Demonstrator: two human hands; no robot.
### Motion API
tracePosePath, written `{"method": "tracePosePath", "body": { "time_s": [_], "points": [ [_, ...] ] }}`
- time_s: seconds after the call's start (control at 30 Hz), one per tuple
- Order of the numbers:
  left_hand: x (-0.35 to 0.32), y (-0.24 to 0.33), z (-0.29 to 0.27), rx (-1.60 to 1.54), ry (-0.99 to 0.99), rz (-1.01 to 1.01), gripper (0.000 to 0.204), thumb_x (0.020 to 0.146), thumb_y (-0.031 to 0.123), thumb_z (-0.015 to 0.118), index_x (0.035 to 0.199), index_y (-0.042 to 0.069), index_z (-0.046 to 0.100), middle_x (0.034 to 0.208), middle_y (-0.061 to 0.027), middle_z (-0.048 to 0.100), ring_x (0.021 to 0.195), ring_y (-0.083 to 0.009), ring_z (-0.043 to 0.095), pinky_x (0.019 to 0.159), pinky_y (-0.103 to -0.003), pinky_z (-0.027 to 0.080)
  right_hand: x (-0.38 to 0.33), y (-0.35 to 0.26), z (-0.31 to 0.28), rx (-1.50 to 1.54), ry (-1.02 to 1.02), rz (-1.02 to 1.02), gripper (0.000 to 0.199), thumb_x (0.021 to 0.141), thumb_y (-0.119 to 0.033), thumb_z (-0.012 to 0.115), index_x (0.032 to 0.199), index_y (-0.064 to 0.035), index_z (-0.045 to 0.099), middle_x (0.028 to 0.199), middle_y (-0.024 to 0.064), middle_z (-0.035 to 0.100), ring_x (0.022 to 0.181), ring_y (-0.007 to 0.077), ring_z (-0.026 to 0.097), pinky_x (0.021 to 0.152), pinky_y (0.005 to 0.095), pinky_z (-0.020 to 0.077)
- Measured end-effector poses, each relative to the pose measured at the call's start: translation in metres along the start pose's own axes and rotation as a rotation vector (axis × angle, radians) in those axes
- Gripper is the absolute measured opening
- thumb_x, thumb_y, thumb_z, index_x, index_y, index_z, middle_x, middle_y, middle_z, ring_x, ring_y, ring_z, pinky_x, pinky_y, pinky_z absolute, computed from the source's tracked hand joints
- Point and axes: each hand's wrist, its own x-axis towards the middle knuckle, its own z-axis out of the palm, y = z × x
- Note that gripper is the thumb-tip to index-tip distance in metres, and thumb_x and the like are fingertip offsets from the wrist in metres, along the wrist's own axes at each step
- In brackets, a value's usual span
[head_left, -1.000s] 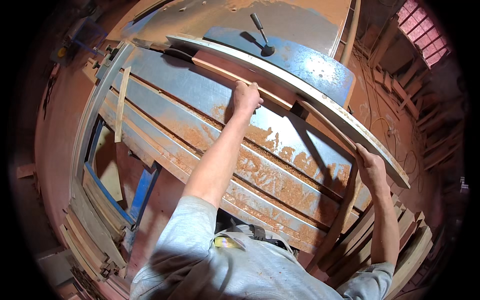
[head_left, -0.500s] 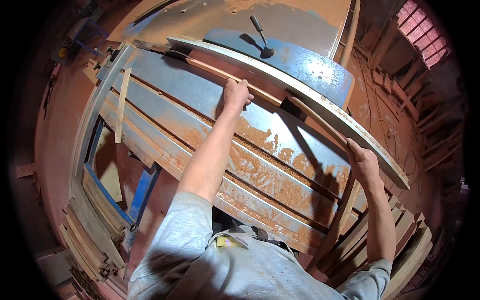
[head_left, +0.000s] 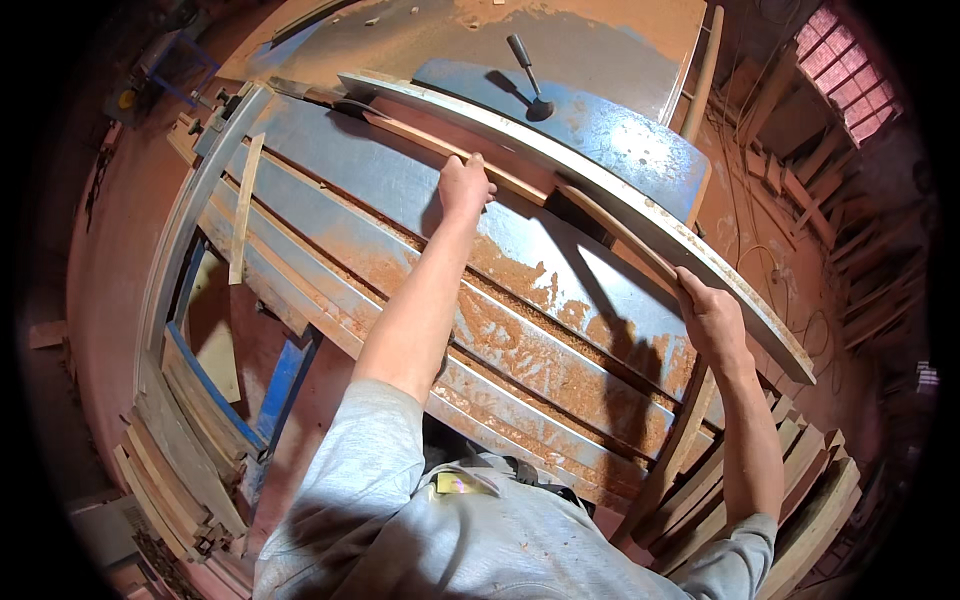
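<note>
A long thin wood strip lies along the pale fence of a blue-grey saw table. Its far left end reaches the dark round blade, which shows only in part. My left hand is closed on the strip around its middle, its fingers curled and partly hidden. In my right hand, closed around its near end, is a wooden push stick. The stick's dark, wider front end sits behind the strip's near end.
A lever with a black handle rises beyond the fence. Sawdust covers much of the grooved table. A loose thin offcut lies across the left side. Stacked boards stand at the near right, more boards at the near left.
My right hand and the push stick have moved a little left and away from me. The wood strip has slid slightly toward the blade, with my left hand shifting along.
</note>
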Motion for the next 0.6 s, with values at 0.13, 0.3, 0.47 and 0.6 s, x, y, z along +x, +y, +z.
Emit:
{"method": "tracePosePath", "body": {
  "time_s": [0.13, 0.3, 0.47, 0.6],
  "points": [
    [-0.025, 0.002, 0.014, 0.035, -0.056, -0.001, 0.030, 0.101, 0.026, 0.055, 0.103, -0.004, 0.053, 0.072, -0.0172, 0.068, 0.052, -0.0172, 0.061, 0.047, -0.031, 0.047, 0.006, -0.008, 0.004, -0.012, -0.027, 0.021, 0.022, 0.100, -0.029, 0.059, 0.118, -0.0176, 0.066, 0.074, 0.0196, 0.068, 0.069, 0.0393, 0.068, 0.059, 0.0490, 0.0513],
    [-0.013, -0.005, 0.014, 0.068, -0.038, 0.018, 0.034, 0.100, 0.025, 0.057, 0.104, -0.008, 0.054, 0.079, -0.0198, 0.070, 0.062, -0.0225, 0.069, 0.053, -0.034, 0.055, 0.014, -0.015, 0.010, 0.015, -0.001, 0.002, 0.022, 0.101, -0.029, 0.058, 0.119, -0.0186, 0.066, 0.074, 0.0193, 0.068, 0.069, 0.0399, 0.067, 0.059, 0.0492, 0.0510],
    [0.001, -0.007, 0.002, 0.061, -0.028, 0.022, 0.033, 0.100, 0.024, 0.056, 0.103, -0.009, 0.055, 0.082, -0.0201, 0.071, 0.063, -0.0236, 0.070, 0.055, -0.035, 0.056, 0.024, -0.027, 0.016, 0.002, 0.002, 0.000, 0.023, 0.102, -0.030, 0.057, 0.120, -0.0188, 0.066, 0.073, 0.0194, 0.068, 0.068, 0.0393, 0.067, 0.058, 0.0488, 0.0505],
    [0.008, -0.001, -0.005, 0.005, -0.015, 0.022, 0.028, 0.101, 0.024, 0.057, 0.103, -0.004, 0.054, 0.076, -0.0173, 0.070, 0.055, -0.0172, 0.061, 0.050, -0.031, 0.047, 0.037, -0.034, 0.021, -0.015, -0.010, -0.010, 0.024, 0.103, -0.031, 0.055, 0.121, -0.0186, 0.066, 0.068, 0.0183, 0.066, 0.064, 0.0373, 0.067, 0.056, 0.0485, 0.0500]
  ]
}}
